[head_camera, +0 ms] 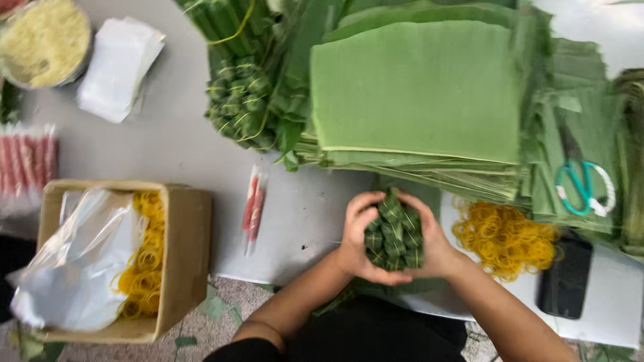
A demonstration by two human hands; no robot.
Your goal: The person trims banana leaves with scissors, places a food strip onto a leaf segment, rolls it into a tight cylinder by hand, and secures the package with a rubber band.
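Cupping leaf-wrapped bundle [394,231]: left hand [355,236] and right hand [433,241] both clamped on it, near loose rubber bands [506,238] on counter [302,221].

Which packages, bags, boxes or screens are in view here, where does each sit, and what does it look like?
Cardboard box: lower left, open, brown, holding yellow rubber bands and a clear plastic bag.
Sealed packets: left edge, a clear row with red contents.
Small packet: centre, narrow, clear with red inside.
White sleeves: upper left, a flat stack.
Phone: lower right, black, screen dark.
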